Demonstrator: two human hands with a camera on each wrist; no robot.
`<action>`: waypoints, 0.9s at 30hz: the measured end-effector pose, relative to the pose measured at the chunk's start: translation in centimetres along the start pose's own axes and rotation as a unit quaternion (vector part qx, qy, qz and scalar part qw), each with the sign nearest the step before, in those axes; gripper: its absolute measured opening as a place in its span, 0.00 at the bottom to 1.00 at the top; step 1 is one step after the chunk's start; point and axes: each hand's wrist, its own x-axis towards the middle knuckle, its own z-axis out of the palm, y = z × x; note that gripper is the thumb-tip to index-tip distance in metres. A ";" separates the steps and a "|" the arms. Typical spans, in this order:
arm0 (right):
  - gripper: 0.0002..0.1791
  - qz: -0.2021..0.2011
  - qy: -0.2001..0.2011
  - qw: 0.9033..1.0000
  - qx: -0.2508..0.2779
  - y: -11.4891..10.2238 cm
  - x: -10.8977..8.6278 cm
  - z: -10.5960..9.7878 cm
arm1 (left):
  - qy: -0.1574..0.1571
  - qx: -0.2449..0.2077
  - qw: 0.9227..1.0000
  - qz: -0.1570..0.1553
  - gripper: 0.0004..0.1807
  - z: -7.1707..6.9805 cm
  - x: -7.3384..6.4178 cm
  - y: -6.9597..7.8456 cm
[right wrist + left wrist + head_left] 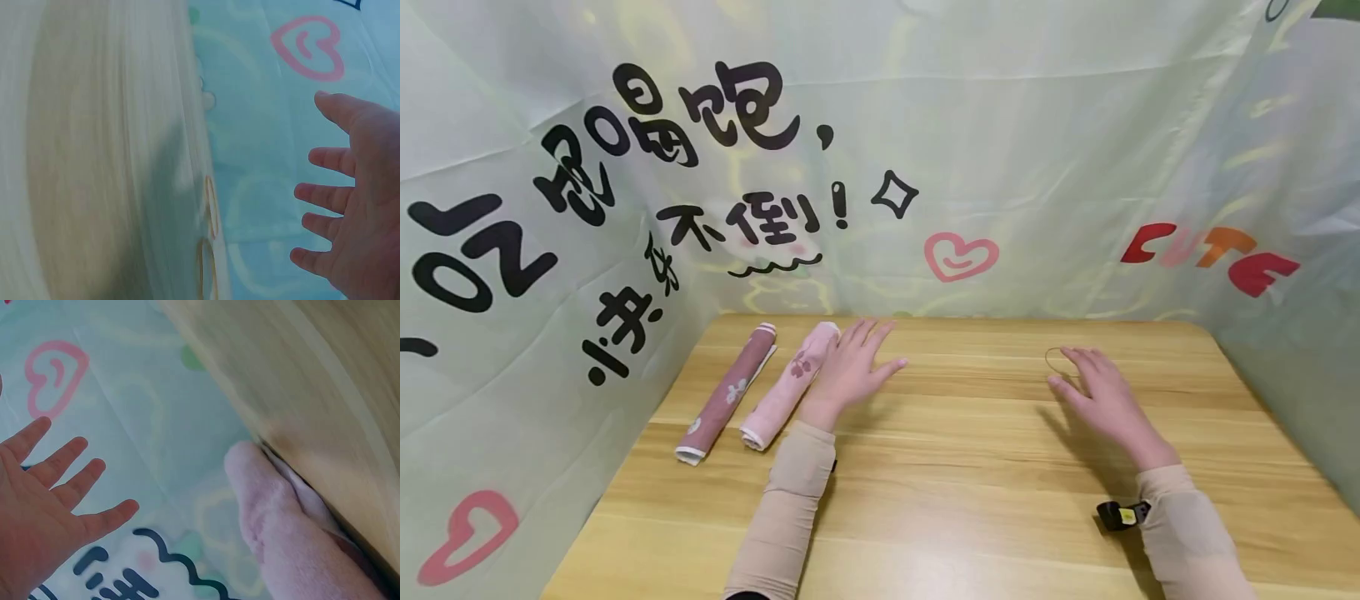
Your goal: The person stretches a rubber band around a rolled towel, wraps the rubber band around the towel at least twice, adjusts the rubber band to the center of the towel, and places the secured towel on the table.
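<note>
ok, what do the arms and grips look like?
Snug beige sleeves down to both wrists. Left grip and right grip ungloved. Black device with a yellow patch at the right wrist; only a black sliver shows at the left.

Free mid-table (955,425), rolls (786,396) at left

Beige sleeves (1191,521); black wrist camera (1108,516), yellow label (1127,517).

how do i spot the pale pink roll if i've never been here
Find the table, then the left hand over it. Just left of that hand lies the pale pink roll. Its print is darker than its cloth; the mauve roll's is paler.
</note>
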 end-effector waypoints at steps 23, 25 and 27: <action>0.34 0.055 -0.010 0.998 0.023 5.2 -1.1 -1.8 | 0.013 -0.005 0.997 -0.078 0.35 0.7 1.2 -5.0; 0.34 0.058 -0.015 0.998 0.021 5.6 -1.2 -1.7 | 0.002 0.000 0.996 -0.091 0.35 0.7 1.5 -5.3; 0.34 0.062 -0.022 0.998 0.023 6.1 -1.3 -1.7 | -0.007 0.005 0.995 -0.102 0.35 0.6 1.8 -5.6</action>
